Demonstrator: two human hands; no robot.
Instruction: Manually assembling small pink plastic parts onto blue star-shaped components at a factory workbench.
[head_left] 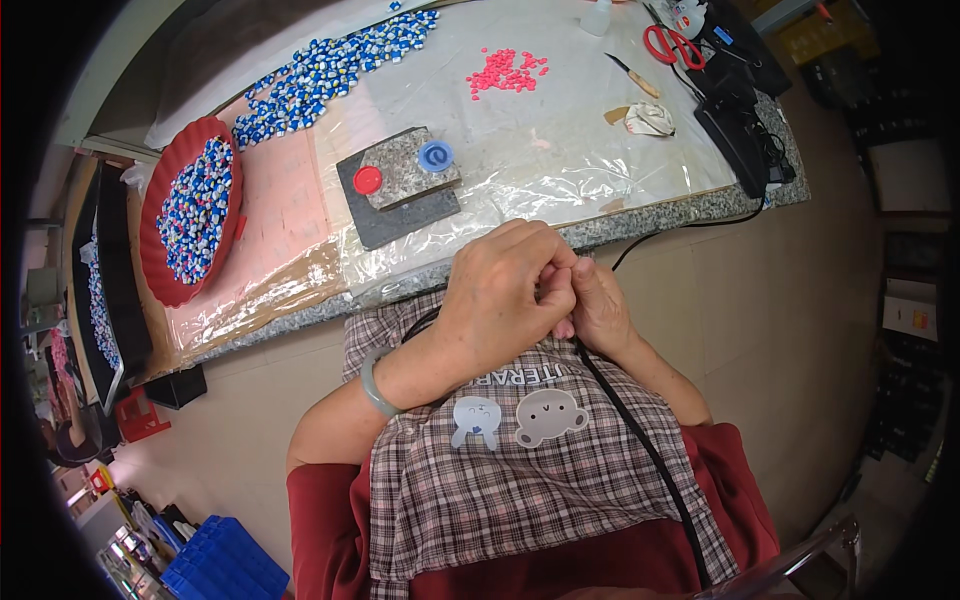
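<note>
Head view: left hand (508,285) curls against right hand (602,308).

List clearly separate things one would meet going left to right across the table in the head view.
Red scalloped bowl → small red disc → round blue piece → scattered pink pieces → light-handled knife → black device.

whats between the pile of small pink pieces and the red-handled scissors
In the head view, a slim knife with a tan wooden handle lies there, on the whitish sheet between the small pink pieces and the red-handled scissors.
</note>
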